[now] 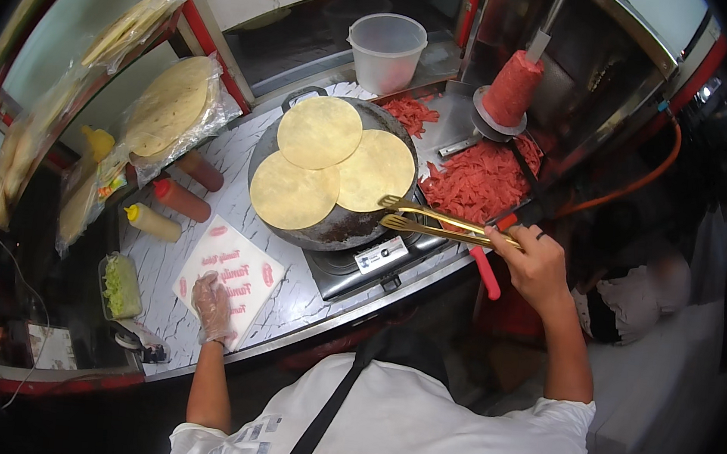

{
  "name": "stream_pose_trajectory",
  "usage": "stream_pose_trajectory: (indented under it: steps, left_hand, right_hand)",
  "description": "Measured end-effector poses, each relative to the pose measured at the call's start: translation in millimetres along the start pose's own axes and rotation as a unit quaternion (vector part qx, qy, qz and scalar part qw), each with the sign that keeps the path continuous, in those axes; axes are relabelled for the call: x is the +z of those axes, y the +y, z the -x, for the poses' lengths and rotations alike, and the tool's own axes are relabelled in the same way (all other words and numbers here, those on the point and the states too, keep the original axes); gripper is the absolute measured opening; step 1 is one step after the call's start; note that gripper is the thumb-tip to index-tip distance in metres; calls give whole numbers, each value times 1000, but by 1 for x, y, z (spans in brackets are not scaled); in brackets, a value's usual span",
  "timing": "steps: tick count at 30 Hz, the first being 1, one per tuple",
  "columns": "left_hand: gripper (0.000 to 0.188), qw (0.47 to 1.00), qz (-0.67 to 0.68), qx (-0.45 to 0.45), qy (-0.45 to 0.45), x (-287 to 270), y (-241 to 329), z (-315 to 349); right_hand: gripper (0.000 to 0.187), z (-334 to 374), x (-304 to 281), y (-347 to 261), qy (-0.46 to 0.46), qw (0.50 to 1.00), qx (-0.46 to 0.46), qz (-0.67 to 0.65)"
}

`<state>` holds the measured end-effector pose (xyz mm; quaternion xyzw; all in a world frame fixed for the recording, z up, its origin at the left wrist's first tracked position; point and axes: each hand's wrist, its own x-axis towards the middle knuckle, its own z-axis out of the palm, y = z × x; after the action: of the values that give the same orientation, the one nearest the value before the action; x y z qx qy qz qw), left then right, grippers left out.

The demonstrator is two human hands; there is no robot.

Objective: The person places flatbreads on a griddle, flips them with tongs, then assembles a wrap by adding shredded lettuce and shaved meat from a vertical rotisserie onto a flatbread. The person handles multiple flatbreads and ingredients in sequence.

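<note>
Seen from above, a person in a white shirt (pixel 458 434) works at a marble-patterned worktop (pixel 238 173). Three round, pale flatbreads (pixel 319 132) overlap on a dark round griddle (pixel 337 232) above a gas stove (pixel 329 272).

The bare right hand (pixel 529 263) has its fingers wrapped around gold-coloured tongs (pixel 417 207). The tongs' arms stand slightly apart; the upper tip overlaps the edge of the right-hand flatbread, though contact cannot be told.

The left hand (pixel 214 303), in a clear plastic glove, rests on white paper (pixel 231 259) with red print, left of the stove. Its fingers are close together; whether they grip the paper cannot be told.

Beyond the right hand, shredded reddish meat (pixel 476 181) lies heaped beneath a meat cone (pixel 514 89) on a vertical spit. A translucent white bucket (pixel 387 56) stands behind the griddle. To the left are squeeze bottles (pixel 182 201), shredded lettuce (pixel 122 292) in a tub and bagged flatbreads (pixel 171 106).
</note>
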<state>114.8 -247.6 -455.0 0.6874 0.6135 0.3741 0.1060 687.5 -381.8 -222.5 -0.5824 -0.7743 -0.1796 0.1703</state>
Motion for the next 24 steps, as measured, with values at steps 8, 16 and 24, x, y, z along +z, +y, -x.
stream_pose_trajectory:
  steps: [8, 16, 24]
  left_hand:
    - [29, 999, -30, -2, -13, 2, -6, 0]
    - [30, 998, -31, 48, -6, 0, -7, 2]
    - [32, 999, -23, 34, -5, -1, -4, 1]
  right_hand:
    - [35, -61, 65, -17, 66, 993, -98, 28]
    - [32, -91, 17, 17, 80, 983, 133, -101]
    - [36, -33, 48, -11, -44, 972, 184, -140]
